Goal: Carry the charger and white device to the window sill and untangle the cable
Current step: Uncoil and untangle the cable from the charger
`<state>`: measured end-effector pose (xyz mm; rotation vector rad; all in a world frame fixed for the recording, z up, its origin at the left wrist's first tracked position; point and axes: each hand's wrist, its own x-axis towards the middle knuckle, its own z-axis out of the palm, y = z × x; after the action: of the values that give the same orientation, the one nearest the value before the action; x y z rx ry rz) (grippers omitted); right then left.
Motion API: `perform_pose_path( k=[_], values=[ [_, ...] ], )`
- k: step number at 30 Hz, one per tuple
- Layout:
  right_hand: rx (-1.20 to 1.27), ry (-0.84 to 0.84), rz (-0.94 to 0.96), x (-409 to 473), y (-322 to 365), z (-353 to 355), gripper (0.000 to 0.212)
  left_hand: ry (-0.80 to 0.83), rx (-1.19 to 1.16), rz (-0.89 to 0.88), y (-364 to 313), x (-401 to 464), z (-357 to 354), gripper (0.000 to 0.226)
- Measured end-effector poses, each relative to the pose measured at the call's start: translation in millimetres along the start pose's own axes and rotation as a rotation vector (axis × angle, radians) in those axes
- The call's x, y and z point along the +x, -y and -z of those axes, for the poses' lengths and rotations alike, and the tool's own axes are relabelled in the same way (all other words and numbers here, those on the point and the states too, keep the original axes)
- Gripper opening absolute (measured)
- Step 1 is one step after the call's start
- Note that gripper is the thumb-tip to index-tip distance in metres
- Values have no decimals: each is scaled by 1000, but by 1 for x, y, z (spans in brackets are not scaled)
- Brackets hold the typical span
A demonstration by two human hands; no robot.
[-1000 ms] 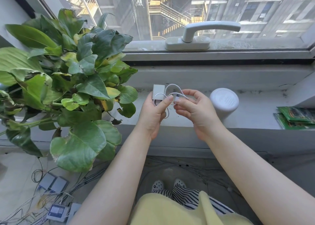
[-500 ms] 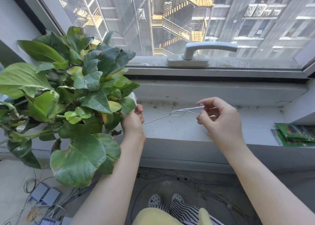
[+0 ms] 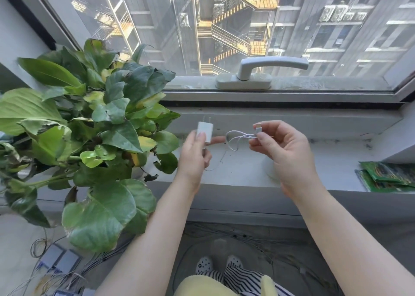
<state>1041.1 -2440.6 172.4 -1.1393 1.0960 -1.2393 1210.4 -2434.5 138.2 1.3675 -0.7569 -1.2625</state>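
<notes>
We stand at grey window sill (image 3: pixel 242 172), plant (image 3: pixel 89 127) at its left; left hand (image 3: pixel 195 154) grasps charger (image 3: pixel 204 131), right hand (image 3: pixel 285 147) pinches cable (image 3: pixel 235 138) plug above sill.

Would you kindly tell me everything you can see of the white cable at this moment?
The white cable is thin and looks plastic-sheathed. Its plug end is pinched upright in the right hand, above the window sill. Beside that hand several strands bunch into loose hanging loops, not yet pulled straight. A short stretch shows below the left hand, which holds the white charger; the run between is hidden.
</notes>
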Motion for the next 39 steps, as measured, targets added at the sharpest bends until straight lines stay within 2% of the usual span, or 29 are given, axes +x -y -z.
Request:
perform_pose_path(
  k=[2, 9, 11, 13, 16, 19, 21, 24, 29, 36, 39],
  values=[
    [45, 33, -38, 0, -3, -6, 15, 85, 12, 19, 0, -3, -6, 20],
    [311, 146, -208, -4, -8, -16, 15, 87, -8, 74, 5, -4, -10, 24],
    [234, 133, -190, -3, -10, -14, 16, 68, -135, 94, 3, -2, -8, 25],
    [161, 109, -171, -3, -12, -11, 16, 41, -364, 135, 1, 1, -4, 28],
    [286, 70, -184, -5, -13, -11, 16, -33, -536, 130, 0, 6, -2, 29],
    [399, 37, -200, -6, -10, -12, 17, -122, -403, 102, 0, 5, -3, 31],
    [256, 38, -240, -6, -8, -13, 16, -132, -332, 88, 1, 4, -3, 35],
    [28, 98, -340, -5, -13, -18, 16, -51, -254, -4, 0, 3, -6, 35],
    [-29, 155, -408, 0, -17, -21, 14, 38, -39, -96, -2, 3, -9, 31],
    [25, 274, -406, -5, -10, -22, 21, -161, 345, -277, 4, 11, -4, 27],
    [-18, 264, -355, -5, -7, -20, 18, -163, 343, -310, 3, 11, -3, 25]
  ],
)
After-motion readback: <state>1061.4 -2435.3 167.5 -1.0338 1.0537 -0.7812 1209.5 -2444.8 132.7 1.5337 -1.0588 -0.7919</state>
